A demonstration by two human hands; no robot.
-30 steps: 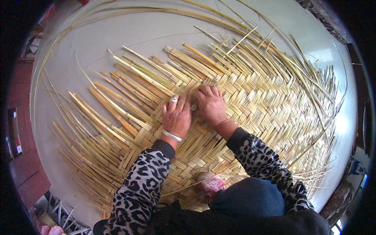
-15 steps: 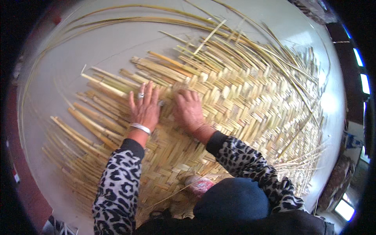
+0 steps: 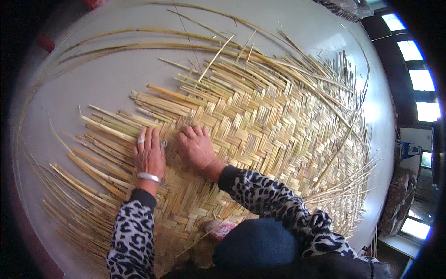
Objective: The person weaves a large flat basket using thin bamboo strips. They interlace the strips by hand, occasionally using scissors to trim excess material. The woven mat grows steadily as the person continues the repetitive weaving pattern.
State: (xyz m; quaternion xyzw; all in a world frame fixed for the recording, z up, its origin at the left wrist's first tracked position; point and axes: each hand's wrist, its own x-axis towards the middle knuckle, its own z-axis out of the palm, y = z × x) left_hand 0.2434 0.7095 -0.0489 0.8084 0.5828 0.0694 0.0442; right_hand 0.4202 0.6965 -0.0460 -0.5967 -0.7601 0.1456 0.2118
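Both hands have slid leftward along the weave since the earlier views, and now sit at the ragged left edge where the plaiting gives way to loose ends. That weave is a large flat mat of pale yellow reed strips plaited in a herringbone pattern (image 3: pixel 260 121), and it lies spread on a smooth light grey floor (image 3: pixel 93 79), filling most of the view from the middle out to the right. The left hand (image 3: pixel 149 156) lies palm down on the mat's edge, fingers straight and held close together, pressing flat and clasping nothing; a ring sits on one finger and a silver bangle (image 3: pixel 148 177) circles the wrist. The right hand (image 3: pixel 196 148) rests just beside it, apart by a narrow gap, also palm down, its fingers curled a little at the tips against the woven strips; whether they pinch a strip cannot be told. Both forearms wear black-and-white leopard-print sleeves (image 3: pixel 272 200) that come in from the lower edge. Left of the hands, thick unwoven reed ends (image 3: pixel 102 128) fan out toward the floor, darker and more orange lower down. Long thin loose reed stalks (image 3: pixel 153 46) curve across the floor beyond the mat's far edge. Near the lower edge, a small pink and white rounded object (image 3: pixel 222 229) lies on the mat beside a dark blue clothed knee (image 3: pixel 255 244).
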